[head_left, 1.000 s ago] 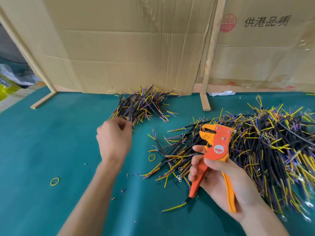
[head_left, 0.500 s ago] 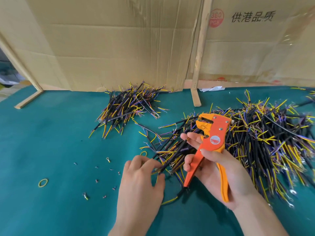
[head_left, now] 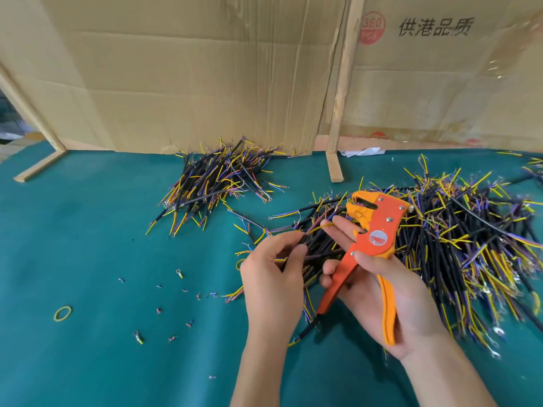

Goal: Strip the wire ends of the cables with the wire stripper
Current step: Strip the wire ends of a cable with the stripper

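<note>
One black cable [head_left: 316, 239] is pinched by the left hand [head_left: 271, 273], its long axis running up and right, yellow tip just beside the wire stripper [head_left: 371, 233]; the stripper's handles are gripped by the right hand [head_left: 379, 292], its mouth seemingly nearest that tip.

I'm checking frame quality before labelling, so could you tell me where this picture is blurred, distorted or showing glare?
Head view: the big cable pile smears with blur toward the right edge; wide-angle distortion bends the cardboard wall; glare streaks the tape at upper right; the hands and orange wire stripper are sharp, evenly lit.
</note>
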